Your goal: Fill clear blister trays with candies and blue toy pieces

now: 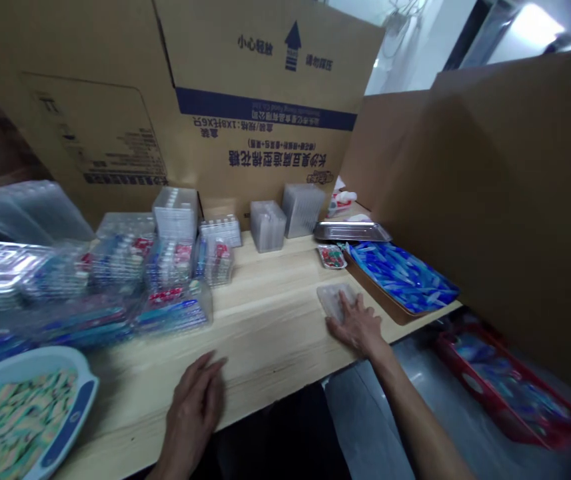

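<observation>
My right hand [358, 323] lies flat on the wooden table [275, 313], fingers stretched out and resting on the near edge of a small clear plastic tray [334, 298]. My left hand [196, 397] rests palm down near the table's front edge, fingers together and extended, holding nothing. Just beyond the right hand lies a brown tray of blue pieces [400, 275]. A small clear pack with red and green contents [332, 256] sits beside that tray.
Stacks of clear blister packs [130, 280] fill the left of the table. A pale blue basin of coloured pieces [20, 413] sits front left. Clear stacks [285, 217], a metal tray [350, 231] and cardboard walls [245, 100] stand behind. A red crate [505, 390] sits low right.
</observation>
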Available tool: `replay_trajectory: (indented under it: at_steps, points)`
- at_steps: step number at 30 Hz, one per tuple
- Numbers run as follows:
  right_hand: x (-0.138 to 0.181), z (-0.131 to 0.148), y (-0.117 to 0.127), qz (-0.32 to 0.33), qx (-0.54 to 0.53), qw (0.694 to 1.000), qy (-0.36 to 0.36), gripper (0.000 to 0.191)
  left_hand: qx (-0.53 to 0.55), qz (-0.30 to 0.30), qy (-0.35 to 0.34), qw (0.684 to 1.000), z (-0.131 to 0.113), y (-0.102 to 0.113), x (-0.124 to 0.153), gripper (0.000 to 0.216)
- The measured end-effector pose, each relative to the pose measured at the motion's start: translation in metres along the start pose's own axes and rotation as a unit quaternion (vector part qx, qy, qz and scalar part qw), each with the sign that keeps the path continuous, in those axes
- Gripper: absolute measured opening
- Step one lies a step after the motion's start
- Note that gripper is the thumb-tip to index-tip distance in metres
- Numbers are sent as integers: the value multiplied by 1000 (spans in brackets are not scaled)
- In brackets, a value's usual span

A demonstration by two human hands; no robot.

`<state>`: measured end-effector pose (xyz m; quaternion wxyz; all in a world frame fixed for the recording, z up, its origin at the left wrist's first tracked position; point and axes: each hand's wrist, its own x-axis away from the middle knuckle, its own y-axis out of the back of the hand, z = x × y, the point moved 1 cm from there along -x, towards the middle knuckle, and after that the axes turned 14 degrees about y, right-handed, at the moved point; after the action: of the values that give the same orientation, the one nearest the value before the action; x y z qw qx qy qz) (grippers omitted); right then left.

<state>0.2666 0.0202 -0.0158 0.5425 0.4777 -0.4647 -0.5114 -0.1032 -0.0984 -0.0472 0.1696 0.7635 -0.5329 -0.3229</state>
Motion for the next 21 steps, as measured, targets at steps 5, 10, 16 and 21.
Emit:
replay_trajectory:
  at_steps: [5, 10, 16, 21]
  points:
    - [14, 63, -5, 4, -150, 981, 121, 85, 305, 145, 265, 903, -68, -29, -8, 37]
    - [46, 110, -19, 56, -485, 843, 226, 81, 563, 153, 392, 711, -104, -46, -18, 48]
    - [57, 123, -45, 72, -547, 798, 243, 88, 654, 132, 434, 606, -94, -46, -13, 52]
    - [62, 130, -47, 61, -575, 782, 232, 84, 667, 115, 434, 595, -90, -44, -8, 51]
